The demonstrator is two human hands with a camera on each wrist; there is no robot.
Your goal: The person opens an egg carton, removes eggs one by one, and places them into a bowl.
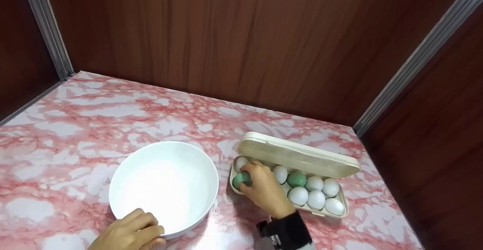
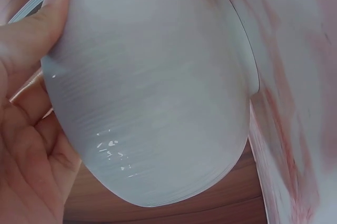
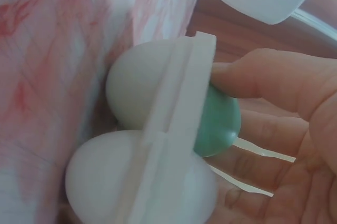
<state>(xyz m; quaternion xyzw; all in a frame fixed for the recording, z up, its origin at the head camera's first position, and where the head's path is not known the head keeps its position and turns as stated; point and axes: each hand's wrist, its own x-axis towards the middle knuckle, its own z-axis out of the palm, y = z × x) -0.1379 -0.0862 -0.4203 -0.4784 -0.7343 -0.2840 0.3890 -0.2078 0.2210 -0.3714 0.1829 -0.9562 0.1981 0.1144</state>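
A white round bowl [image 1: 128, 167] stands on the left. My left hand [image 1: 130, 232] grips its near rim, the thumb [image 2: 55, 13] against the outer wall in the left wrist view, the other fingers over the edge. To the right lies a cream egg carton [image 1: 298, 155], lid raised at the back. Reaching into its left end, my right hand [image 1: 264, 187] holds a green egg [image 1: 240, 180] between thumb and fingers. In the right wrist view this egg [image 3: 218, 121] shows above the carton's rim [image 3: 192, 87], low in its cup. Part of the carton is hidden under the hand.
Several white eggs [image 1: 298, 196] and another green egg [image 1: 297, 179] fill the carton's right part. One white egg [image 1: 240, 164] sits at its back left corner. The red and white marbled table [image 1: 158, 110] is bounded by brown wood-grain panels [image 1: 211, 34] with grey metal corner strips.
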